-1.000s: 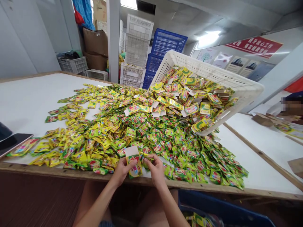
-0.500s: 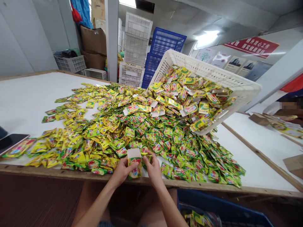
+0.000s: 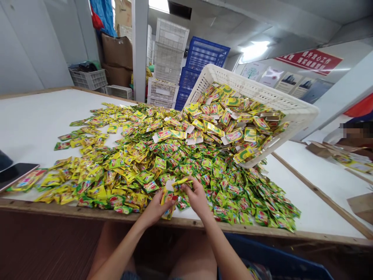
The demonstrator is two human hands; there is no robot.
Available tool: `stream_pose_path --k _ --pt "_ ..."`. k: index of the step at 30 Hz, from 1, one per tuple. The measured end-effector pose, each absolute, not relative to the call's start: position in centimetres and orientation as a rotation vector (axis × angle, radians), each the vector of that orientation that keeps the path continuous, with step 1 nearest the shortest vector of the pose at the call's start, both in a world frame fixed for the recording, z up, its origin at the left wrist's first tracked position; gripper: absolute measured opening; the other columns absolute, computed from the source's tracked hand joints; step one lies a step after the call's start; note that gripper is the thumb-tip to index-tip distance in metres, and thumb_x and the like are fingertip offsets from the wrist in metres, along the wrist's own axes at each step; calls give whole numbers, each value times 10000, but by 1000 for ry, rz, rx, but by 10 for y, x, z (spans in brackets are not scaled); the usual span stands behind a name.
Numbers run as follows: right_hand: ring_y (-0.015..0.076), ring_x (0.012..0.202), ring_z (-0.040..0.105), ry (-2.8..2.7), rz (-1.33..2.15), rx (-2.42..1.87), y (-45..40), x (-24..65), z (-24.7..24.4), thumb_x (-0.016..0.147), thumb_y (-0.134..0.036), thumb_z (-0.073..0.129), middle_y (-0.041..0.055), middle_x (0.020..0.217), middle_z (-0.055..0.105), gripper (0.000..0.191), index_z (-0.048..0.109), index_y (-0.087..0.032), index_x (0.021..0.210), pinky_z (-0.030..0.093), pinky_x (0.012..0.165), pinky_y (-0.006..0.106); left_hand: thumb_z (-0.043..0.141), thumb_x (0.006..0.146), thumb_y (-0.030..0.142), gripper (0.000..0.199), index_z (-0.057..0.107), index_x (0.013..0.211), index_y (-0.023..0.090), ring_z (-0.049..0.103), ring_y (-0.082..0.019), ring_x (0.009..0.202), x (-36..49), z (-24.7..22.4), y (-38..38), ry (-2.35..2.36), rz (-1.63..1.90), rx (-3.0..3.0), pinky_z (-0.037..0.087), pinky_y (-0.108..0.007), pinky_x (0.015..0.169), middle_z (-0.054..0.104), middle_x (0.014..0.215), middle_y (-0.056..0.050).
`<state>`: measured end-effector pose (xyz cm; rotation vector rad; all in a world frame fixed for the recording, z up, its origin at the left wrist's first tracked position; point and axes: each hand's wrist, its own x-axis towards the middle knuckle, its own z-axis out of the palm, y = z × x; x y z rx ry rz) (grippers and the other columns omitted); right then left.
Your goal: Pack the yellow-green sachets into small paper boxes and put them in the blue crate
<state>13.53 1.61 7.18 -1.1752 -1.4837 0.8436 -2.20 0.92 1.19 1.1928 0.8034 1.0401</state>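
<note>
1. Holding a small printed box (image 3: 166, 198) just inside the middle of the table's near edge, the left hand (image 3: 156, 207) has its thumb across the front and its fingers curled behind; they are closed only as far as the box's width. The grip sits low, presumably so that the open upper end, with its white flap, is left free.

2. The right hand (image 3: 198, 197) pinches yellow-green sachets (image 3: 181, 182) between thumb and fingertips, nearly closed, right beside that open end. How many it has hold of I cannot tell. The box leans toward this hand, which seems to bring its mouth round to the sachets.

3. A broad heap of sachets (image 3: 215, 175) covers the middle of the table (image 3: 37, 120) and comes down to its near edge on both sides of the hands, probably to keep them within short reach.

4. Beyond the hands, a white basket (image 3: 262, 83) lies tipped, its mouth facing the near edge. More boxes (image 3: 233, 134) slope out of it onto the heap; the tilt likely makes them easy to take without reaching over a wall.

5. A phone (image 3: 20, 173) lies by the left end of the near edge, perhaps set there to be clear of the hands.
</note>
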Motion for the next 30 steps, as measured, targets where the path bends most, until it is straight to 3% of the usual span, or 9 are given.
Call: stream_pose_path --k 7,15,21,26,30 --pt "170 712 537 -1963 553 -1265 40 132 91 750 -148 546 2 741 608 79 591 -198 791 371 648 255 665 691 344 449 560 1079 144 592 -227 955 -23 13 6 825 1100 1290 437 -332 868 647 1050 -87" --pt "180 771 509 -2359 175 -1368 39 124 103 744 -102 581 46 829 549 102 563 -178 809 367 661 262 634 714 346 439 543 1089 138 581 -221 910 -22 12 6 878 1105 1365 436 -330 839 647 1003 -69" --pt "190 815 486 -2407 156 -1230 36 107 95 761 -105 577 52 856 533 148 536 -169 889 393 710 286 639 713 345 423 534 1059 125 583 -214 871 -25 12 6 849 1092 1331 451 -317 798 642 959 -69" --pt "209 893 435 -2254 141 -1163 32 110 81 766 -159 600 65 917 503 78 537 -178 807 389 781 338 643 710 357 438 539 1073 135 567 -215 921 -24 8 6 866 1150 1298 440 -315 827 631 1004 -63" --pt "196 906 436 -2195 274 -1148 26 114 79 771 -180 612 53 921 503 82 540 -183 732 395 790 332 620 733 346 387 563 1049 130 571 -197 851 -23 7 7 848 1191 1271 450 -284 760 643 930 -47"
